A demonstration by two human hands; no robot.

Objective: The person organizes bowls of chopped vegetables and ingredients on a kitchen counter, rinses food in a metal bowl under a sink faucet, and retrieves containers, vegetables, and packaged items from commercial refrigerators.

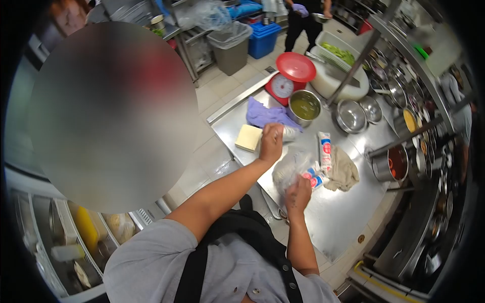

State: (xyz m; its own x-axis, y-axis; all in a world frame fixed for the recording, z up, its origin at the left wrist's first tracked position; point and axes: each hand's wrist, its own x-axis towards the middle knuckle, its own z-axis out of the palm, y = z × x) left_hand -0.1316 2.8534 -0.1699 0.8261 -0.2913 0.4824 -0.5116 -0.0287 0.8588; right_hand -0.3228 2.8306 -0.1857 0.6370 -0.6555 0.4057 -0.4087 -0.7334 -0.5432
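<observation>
My left hand is closed beside a yellow block that looks like butter, with a white packet showing at its fingers. A clear plastic bag lies crumpled on the steel table between my hands. At the bag's near edge my right hand is closed, its fingertips pinching the plastic. Printed white, red and blue tube packets lie against those fingers, partly under the bag. Another such tube rests farther back, next to a beige cloth.
Behind my hands are a purple cloth, a pot of greenish liquid, a red scale and steel bowls. A metal shelf post rises at the table's back. Another person stands beyond.
</observation>
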